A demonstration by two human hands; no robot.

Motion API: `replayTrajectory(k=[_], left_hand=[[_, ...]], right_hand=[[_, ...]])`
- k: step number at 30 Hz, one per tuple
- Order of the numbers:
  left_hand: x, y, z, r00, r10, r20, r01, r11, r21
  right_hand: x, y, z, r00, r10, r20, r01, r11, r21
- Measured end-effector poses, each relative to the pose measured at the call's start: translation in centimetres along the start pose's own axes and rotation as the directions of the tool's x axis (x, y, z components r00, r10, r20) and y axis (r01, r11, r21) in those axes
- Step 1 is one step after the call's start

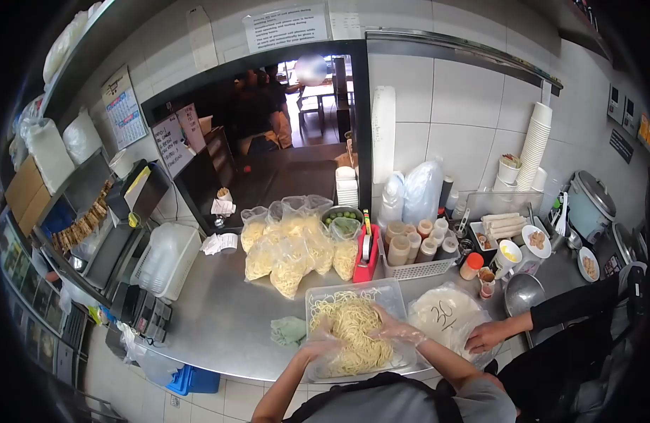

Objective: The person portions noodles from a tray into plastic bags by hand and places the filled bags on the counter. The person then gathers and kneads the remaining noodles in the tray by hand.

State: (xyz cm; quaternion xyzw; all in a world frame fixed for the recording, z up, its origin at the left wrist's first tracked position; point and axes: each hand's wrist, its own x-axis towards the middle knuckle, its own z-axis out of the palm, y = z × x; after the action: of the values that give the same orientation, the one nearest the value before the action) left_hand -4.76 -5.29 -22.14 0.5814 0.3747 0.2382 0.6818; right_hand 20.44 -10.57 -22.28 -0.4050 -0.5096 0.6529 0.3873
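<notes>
A clear plastic tub (399, 296) full of pale yellow noodles (356, 331) stands at the front edge of the steel counter. My left hand (323, 343), in a clear plastic glove, grips the noodles from the left side. From the right, my right hand (397, 328), gloved too, has its fingers in the same heap. The noodles partly hide the fingertips of both hands. Just left of the tub lies a crumpled green cloth (288, 331). Behind it, several knotted clear bags of noodles (289, 254) are piled together.
At right, a co-worker's hand (488, 335) rests on a round plastic-wrapped stack (441, 310) marked 30. A red tape dispenser (367, 255) and a basket of sauce bottles (420, 268) stand behind the tub. A metal bowl (524, 295) is farther right; a white bin (187, 264) stands left.
</notes>
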Motion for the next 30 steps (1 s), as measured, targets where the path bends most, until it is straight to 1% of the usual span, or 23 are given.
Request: replayTrajectory(k=[2, 3, 5, 6, 8, 9, 11, 14, 15, 17, 18, 19, 20, 21, 23, 24, 25, 27, 29, 30], left_hand=[[2.3, -2.5, 0.1, 0.996, 0.081, 0.028, -0.084, 0.983, 0.160], [3.1, -3.5, 0.3, 0.992, 0.120, 0.048, -0.128, 0.962, 0.240], [2.3, -3.5, 1.1, 0.976, 0.215, 0.027, -0.214, 0.936, 0.281], [2.3, -3.1, 1.3, 0.963, 0.269, 0.018, -0.262, 0.916, 0.304], [2.2, -1.5, 1.6, 0.932, 0.357, 0.064, -0.357, 0.875, 0.328], [1.9, -0.9, 1.8, 0.916, 0.393, 0.087, -0.398, 0.854, 0.334], [1.2, 0.4, 2.6, 0.927, 0.372, 0.045, -0.374, 0.911, 0.171], [0.2, 2.1, 3.4, 0.946, 0.323, -0.013, -0.323, 0.943, -0.081], [0.0, 2.3, 3.4, 0.952, 0.306, -0.030, -0.307, 0.938, -0.162], [1.1, 0.5, 2.6, 0.950, 0.311, -0.037, -0.313, 0.945, -0.091], [1.7, -0.8, 2.1, 0.949, 0.314, -0.040, -0.316, 0.947, -0.056], [1.7, -2.1, 1.8, 0.945, 0.323, -0.060, -0.314, 0.942, 0.114], [1.7, -3.0, 1.4, 0.938, 0.339, -0.079, -0.305, 0.910, 0.282], [1.9, -3.7, 0.8, 0.927, 0.364, -0.094, -0.288, 0.848, 0.444], [1.0, -2.4, 0.2, 0.972, 0.225, -0.073, -0.182, 0.909, 0.374], [0.5, -2.1, -0.1, 0.987, 0.150, -0.056, -0.123, 0.933, 0.339], [0.5, -2.6, -0.5, 0.983, 0.164, -0.079, -0.120, 0.908, 0.401], [0.7, -3.9, -1.0, 0.974, 0.193, -0.120, -0.105, 0.850, 0.517], [1.1, -3.0, 0.0, 0.957, 0.287, -0.048, -0.223, 0.829, 0.513], [1.3, -2.5, 0.7, 0.943, 0.333, -0.016, -0.280, 0.816, 0.506]], right_hand=[[0.1, -1.9, 0.9, 0.999, 0.008, 0.052, -0.004, 0.997, -0.079], [0.0, -1.9, 1.2, 0.999, -0.027, 0.041, 0.035, 0.975, -0.219], [0.4, -2.3, 1.4, 0.993, -0.111, 0.038, 0.115, 0.863, -0.492], [0.4, -2.7, 1.7, 0.985, -0.156, 0.071, 0.171, 0.896, -0.410], [-0.1, -3.6, 2.7, 0.961, -0.244, 0.127, 0.268, 0.935, -0.231], [0.1, -3.5, 2.7, 0.959, -0.255, 0.125, 0.277, 0.938, -0.211], [0.5, -3.5, 2.5, 0.955, -0.274, 0.117, 0.291, 0.942, -0.169], [0.5, -4.7, 2.8, 0.956, -0.294, 0.006, 0.279, 0.900, -0.335], [0.6, -4.4, 2.5, 0.970, -0.240, -0.037, 0.210, 0.904, -0.372], [0.8, -3.1, 1.5, 0.982, -0.134, -0.132, 0.065, 0.900, -0.432], [1.1, -2.0, 1.0, 0.979, -0.169, -0.115, 0.094, 0.872, -0.480], [1.3, -0.5, 0.5, 0.975, -0.201, -0.095, 0.123, 0.842, -0.525], [1.4, -0.6, 0.4, 0.969, -0.236, -0.071, 0.155, 0.806, -0.571], [1.1, -1.1, 0.0, 0.989, -0.141, -0.053, 0.065, 0.712, -0.699], [-0.6, -4.3, 0.2, 0.996, 0.049, -0.074, -0.089, 0.438, -0.894], [-0.6, -3.4, -1.3, 0.999, 0.040, -0.017, -0.035, 0.500, -0.866], [-0.5, -1.4, -3.1, 0.999, 0.028, 0.038, 0.016, 0.560, -0.829], [-0.7, 0.3, -3.5, 0.997, -0.032, 0.064, 0.069, 0.676, -0.734], [-0.4, 0.5, -1.3, 0.994, -0.109, 0.004, 0.088, 0.782, -0.617], [0.1, 0.6, -0.5, 0.993, -0.117, 0.016, 0.111, 0.876, -0.469]])
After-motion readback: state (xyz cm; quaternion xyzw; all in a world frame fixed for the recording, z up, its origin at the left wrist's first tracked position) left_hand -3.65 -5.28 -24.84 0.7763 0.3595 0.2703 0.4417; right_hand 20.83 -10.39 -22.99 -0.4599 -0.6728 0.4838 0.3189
